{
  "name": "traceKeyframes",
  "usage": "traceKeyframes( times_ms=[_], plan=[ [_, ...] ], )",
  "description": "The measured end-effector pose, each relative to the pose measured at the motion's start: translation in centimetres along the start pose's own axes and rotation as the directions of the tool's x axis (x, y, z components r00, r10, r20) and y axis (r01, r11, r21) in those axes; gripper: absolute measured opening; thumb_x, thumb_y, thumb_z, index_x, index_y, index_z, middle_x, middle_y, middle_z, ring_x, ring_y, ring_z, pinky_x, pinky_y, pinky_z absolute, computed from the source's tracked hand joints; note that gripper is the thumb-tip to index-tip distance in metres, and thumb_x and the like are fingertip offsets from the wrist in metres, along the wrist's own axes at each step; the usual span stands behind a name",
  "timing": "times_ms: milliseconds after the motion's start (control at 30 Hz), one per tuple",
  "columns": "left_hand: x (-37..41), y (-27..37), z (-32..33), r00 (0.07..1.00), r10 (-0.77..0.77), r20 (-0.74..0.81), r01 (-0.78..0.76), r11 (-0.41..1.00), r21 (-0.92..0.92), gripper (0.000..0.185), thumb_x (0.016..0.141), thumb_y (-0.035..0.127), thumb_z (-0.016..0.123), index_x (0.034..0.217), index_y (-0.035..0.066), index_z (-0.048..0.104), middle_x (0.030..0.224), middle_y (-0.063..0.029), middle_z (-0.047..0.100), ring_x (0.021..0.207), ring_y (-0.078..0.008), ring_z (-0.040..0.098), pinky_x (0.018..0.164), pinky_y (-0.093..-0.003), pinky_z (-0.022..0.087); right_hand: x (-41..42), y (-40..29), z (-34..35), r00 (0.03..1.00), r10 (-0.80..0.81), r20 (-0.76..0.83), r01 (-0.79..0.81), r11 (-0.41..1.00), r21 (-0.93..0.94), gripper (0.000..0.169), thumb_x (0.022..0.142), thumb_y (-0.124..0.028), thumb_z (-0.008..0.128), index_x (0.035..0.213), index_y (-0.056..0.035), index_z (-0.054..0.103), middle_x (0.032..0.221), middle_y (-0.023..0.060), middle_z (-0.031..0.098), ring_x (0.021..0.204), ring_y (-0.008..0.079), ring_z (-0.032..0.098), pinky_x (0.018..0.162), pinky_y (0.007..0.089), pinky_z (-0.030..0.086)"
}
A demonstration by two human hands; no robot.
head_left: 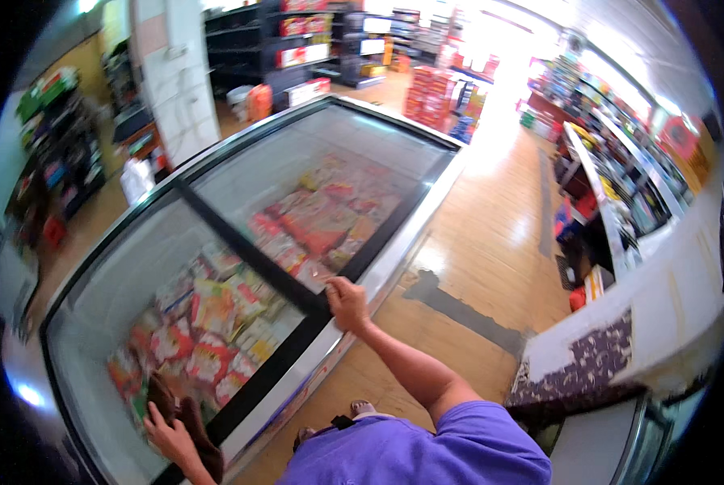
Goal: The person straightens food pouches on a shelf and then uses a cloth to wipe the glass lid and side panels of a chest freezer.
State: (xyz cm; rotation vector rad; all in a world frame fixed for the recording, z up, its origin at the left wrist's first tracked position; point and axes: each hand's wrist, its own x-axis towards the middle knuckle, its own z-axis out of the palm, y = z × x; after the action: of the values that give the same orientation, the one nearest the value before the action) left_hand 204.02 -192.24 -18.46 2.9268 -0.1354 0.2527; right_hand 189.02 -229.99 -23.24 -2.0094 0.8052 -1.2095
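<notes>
A chest freezer (371,294) with sliding glass lids stands in front of me, packets of food (207,357) lying inside beneath the glass. Near the lower left end, my left hand (171,433) presses a dark brown cloth (195,430) on the glass, its fingers partly spread. My right hand (347,303) rests with curled fingers at the black lid frame (313,303), where the middle bar meets the near side. Whether it grips the frame is not clear.
Shelving (235,54) and a tiled pillar (183,91) stand beyond the freezer. Stacked red cartons (425,97) are past its far end. To the right are a goods-filled counter (604,182) and a white ledge (628,339). Wooden-look floor (483,242) runs between.
</notes>
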Motion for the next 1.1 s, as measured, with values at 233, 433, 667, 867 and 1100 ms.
traceKeyframes(
  times_ms=[233,433,667,867,1100],
  plan=[
    [0.7,-7.4,-3.1,0.819,-0.566,-0.092,0.573,0.802,0.166,0.052,0.073,0.021,0.054,0.121,0.01,0.038,0.111,-0.0199,0.045,0.094,-0.0375,0.05,0.072,-0.0476,0.046,-0.1,1.2,-0.9,0.997,-0.054,0.048,0.054,0.999,-0.001,0.011,0.077,-0.007,0.053,0.086,-0.0029,0.058,0.072,0.0139,0.058,0.059,0.0236,0.055,0.053,0.0318,0.043],
    [1.6,-2.4,-0.3,0.951,-0.2,-0.235,0.213,0.977,0.031,0.034,0.075,0.008,0.049,0.105,-0.004,0.043,0.09,-0.0248,0.05,0.082,-0.039,0.051,0.07,-0.0463,0.043,0.7,0.1,-2.1,0.995,0.049,0.089,-0.049,0.999,-0.006,0.014,0.08,-0.009,0.051,0.087,-0.0005,0.059,0.065,0.0087,0.057,0.055,0.0151,0.05,0.052,0.0283,0.041],
    [-1.3,15.0,4.3,0.87,0.413,-0.27,-0.489,0.792,-0.366,0.034,0.064,0.003,0.051,0.097,0.003,0.048,0.087,-0.0179,0.048,0.081,-0.0352,0.049,0.069,-0.0462,0.04,1.4,-0.1,-1.5,0.989,0.022,0.147,-0.026,0.999,0.027,0.017,0.084,-0.012,0.048,0.088,0.0011,0.058,0.065,0.0086,0.054,0.051,0.0157,0.047,0.047,0.0282,0.039],
    [-5.6,20.8,4.6,0.611,0.781,-0.128,-0.722,0.484,-0.494,0.042,0.069,0.006,0.049,0.111,0.01,0.052,0.113,-0.0209,0.042,0.093,-0.0359,0.047,0.074,-0.0409,0.046,1.3,0.2,-1.6,0.996,-0.063,0.067,0.065,0.998,-0.026,0.02,0.084,-0.013,0.045,0.09,0.0008,0.058,0.067,0.0055,0.052,0.05,0.0114,0.042,0.046,0.0259,0.036],
    [-2.6,13.2,3.4,0.828,0.555,-0.074,-0.532,0.738,-0.414,0.043,0.067,0.004,0.051,0.109,0.01,0.05,0.107,-0.0204,0.046,0.092,-0.0391,0.049,0.071,-0.0433,0.046,1.8,2.4,-1.2,0.996,0.01,0.091,-0.009,1.0,-0.005,0.02,0.085,-0.014,0.048,0.093,0.0003,0.058,0.071,0.006,0.057,0.054,0.0119,0.047,0.046,0.0263,0.039]
  ],
)
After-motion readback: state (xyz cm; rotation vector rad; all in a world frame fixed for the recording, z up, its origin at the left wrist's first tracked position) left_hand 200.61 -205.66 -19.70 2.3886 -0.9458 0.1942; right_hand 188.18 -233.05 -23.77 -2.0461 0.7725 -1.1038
